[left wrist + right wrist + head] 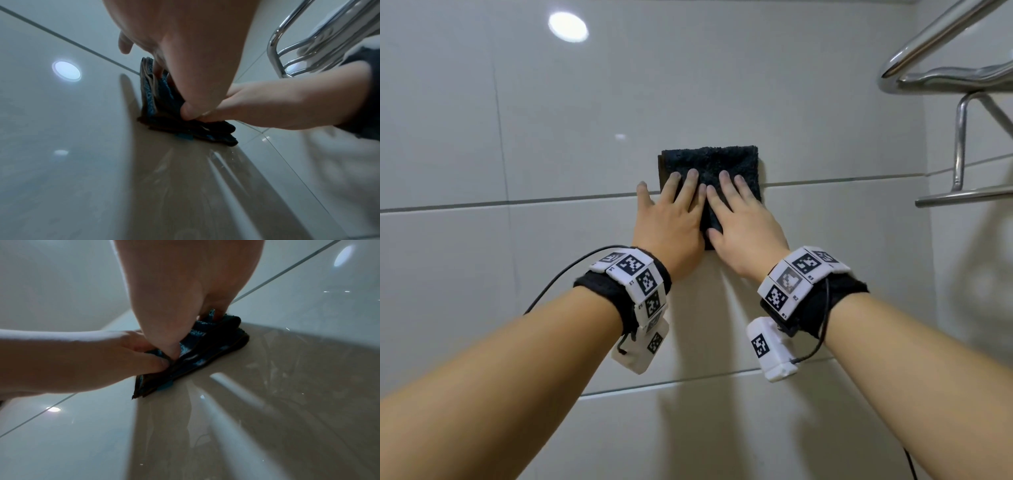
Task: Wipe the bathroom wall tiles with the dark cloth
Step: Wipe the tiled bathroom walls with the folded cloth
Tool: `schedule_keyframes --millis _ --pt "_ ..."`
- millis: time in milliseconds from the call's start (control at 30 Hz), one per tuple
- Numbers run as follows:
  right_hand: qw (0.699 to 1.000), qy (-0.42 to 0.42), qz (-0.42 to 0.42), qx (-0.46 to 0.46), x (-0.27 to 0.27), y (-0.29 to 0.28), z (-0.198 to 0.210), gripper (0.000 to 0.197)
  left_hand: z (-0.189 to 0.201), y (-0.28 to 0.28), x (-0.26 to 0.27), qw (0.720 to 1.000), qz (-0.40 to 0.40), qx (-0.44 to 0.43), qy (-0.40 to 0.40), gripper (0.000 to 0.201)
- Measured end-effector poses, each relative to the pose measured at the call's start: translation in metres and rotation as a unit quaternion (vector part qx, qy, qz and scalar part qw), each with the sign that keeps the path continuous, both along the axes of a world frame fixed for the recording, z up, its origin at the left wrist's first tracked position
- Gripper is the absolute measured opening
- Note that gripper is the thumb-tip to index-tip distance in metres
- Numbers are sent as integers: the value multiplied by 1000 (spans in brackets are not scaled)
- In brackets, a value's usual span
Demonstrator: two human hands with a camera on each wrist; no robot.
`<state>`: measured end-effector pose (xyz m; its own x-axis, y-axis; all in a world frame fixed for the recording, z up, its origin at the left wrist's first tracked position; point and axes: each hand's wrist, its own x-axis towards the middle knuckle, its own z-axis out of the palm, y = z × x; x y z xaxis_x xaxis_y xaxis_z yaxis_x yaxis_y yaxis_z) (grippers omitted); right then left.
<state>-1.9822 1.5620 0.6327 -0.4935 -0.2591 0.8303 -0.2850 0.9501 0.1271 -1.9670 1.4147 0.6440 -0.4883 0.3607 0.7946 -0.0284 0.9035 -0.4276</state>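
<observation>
Both hands, left hand (671,219) and right hand (743,219), press flat on the dark cloth (710,164).

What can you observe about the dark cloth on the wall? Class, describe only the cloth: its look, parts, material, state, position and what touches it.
The dark cloth looks like nubbly terry or microfibre, near-black from the head view, with blue showing in the wrist views. It is folded into a thick rectangular pad of several layers, whose stacked edges show at one side. It lies flat against the glossy wall tiles, straddling a horizontal grout line. The left hand and right hand press it side by side with flat, straight fingers, covering its lower half.
</observation>
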Motion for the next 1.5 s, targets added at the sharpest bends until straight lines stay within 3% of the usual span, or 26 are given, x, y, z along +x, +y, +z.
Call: schedule_keyframes --millis 133,333,600,967,1200,1500 --pt "1000 -8 -4 4 1 7 -17 69 -13 1 6 1000 4 -16 -22 70" --pt "999 -19 15 -35 5 25 -10 63 -9 20 4 1000 -24 -4 -13 65" --pt "992 -25 -22 -122 0 87 -16 62 3 83 -13 995 -78 -46 -33 67" --pt "947 6 -32 -318 -22 135 -13 57 24 155 -44 980 -155 -115 -43 65" --pt "923 67 -11 -379 -33 124 -11 50 20 151 -48 976 -171 -131 -24 64" --pt "950 88 -15 -300 -22 99 -22 56 12 112 -52 959 -262 -87 68 42"
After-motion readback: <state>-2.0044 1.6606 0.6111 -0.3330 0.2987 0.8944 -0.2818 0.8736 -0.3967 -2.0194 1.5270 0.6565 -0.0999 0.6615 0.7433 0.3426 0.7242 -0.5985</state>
